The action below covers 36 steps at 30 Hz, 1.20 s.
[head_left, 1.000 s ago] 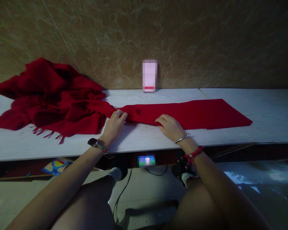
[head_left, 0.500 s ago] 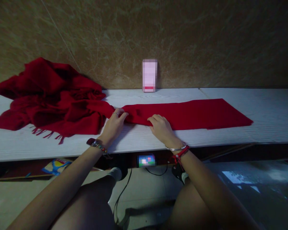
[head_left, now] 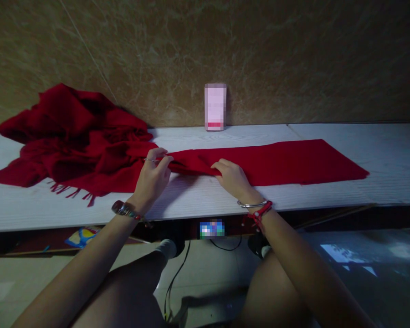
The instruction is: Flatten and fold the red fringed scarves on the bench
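A red scarf (head_left: 287, 161) with a fringe lies along the white tabletop. Its right part is a flat, narrow band with a slanted end; its left part is a crumpled heap. My left hand (head_left: 155, 175), with a ring on one finger, pinches the scarf where the band meets the heap. Farther right, my right hand (head_left: 233, 177) grips the band's near edge between thumb and fingers. Between both hands the cloth is creased and slightly raised off the table. The fingertips are partly hidden by the cloth.
A pale pink blurred-out object (head_left: 215, 108) leans upright against the brown marbled wall (head_left: 276, 59). Below the white tabletop (head_left: 205, 202) are a blue and yellow packet (head_left: 83, 237), a small pixelated item (head_left: 212, 228) and a dark cable on the tiled floor.
My left hand has shifted left and lifted a little, drawing the scarf between the hands tauter. My right hand stays almost in place on the near edge.
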Tool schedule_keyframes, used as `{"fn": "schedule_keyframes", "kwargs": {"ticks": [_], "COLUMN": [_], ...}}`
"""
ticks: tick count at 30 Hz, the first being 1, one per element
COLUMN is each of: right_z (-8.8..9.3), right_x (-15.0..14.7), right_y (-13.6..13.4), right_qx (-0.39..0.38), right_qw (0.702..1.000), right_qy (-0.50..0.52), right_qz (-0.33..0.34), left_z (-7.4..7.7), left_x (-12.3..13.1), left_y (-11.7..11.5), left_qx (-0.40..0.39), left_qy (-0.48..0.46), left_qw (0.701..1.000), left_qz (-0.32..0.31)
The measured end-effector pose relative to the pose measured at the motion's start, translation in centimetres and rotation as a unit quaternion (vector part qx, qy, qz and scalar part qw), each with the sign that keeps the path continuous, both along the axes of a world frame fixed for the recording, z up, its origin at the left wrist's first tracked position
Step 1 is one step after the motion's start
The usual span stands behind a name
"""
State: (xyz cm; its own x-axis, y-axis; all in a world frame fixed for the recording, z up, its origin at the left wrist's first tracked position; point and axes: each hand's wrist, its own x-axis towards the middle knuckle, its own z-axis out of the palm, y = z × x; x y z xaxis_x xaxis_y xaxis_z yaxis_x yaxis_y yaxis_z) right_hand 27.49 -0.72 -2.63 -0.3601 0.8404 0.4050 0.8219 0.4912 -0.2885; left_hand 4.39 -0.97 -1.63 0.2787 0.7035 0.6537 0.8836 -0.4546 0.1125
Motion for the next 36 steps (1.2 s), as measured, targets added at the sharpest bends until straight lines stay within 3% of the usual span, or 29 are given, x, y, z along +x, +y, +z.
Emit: {"fn": "schedule_keyframes", "kwargs": {"ticks": [4,8,11,16,25,30,36], "right_z": [-0.5,-0.7,-0.8,-0.4,0.0,-0.1,-0.1], "right_x": [0.6,1.0,1.0,0.4,-1.4,-1.8,-1.9], "right_y": [0.0,0.0,-0.1,-0.1,-0.4,-0.4,-0.9], "right_qx": [0.023,0.03,0.027,0.052,0.122,0.082,0.01], "right_qw": [0.999,0.999,0.998,0.998,0.989,0.992,0.992], "right_qy": [0.004,0.007,-0.006,-0.019,-0.053,-0.037,0.03], "right_qz": [0.023,0.043,0.052,0.043,0.058,0.088,0.124], "left_z": [0.9,1.0,0.4,-0.6,1.4,1.5,1.4], "left_x": [0.2,0.6,1.1,1.9,3.1,1.6,0.9], "left_y": [-0.2,-0.5,-0.9,-0.9,-0.7,-0.6,-0.8], "left_qx": [-0.018,-0.115,-0.151,-0.094,-0.124,-0.137,-0.181], "left_qy": [0.027,0.102,0.144,0.17,0.156,0.173,0.208], "left_qw": [0.998,0.982,0.973,0.976,0.975,0.975,0.961], "left_qz": [0.057,0.113,0.096,0.095,0.097,0.039,0.028]}}
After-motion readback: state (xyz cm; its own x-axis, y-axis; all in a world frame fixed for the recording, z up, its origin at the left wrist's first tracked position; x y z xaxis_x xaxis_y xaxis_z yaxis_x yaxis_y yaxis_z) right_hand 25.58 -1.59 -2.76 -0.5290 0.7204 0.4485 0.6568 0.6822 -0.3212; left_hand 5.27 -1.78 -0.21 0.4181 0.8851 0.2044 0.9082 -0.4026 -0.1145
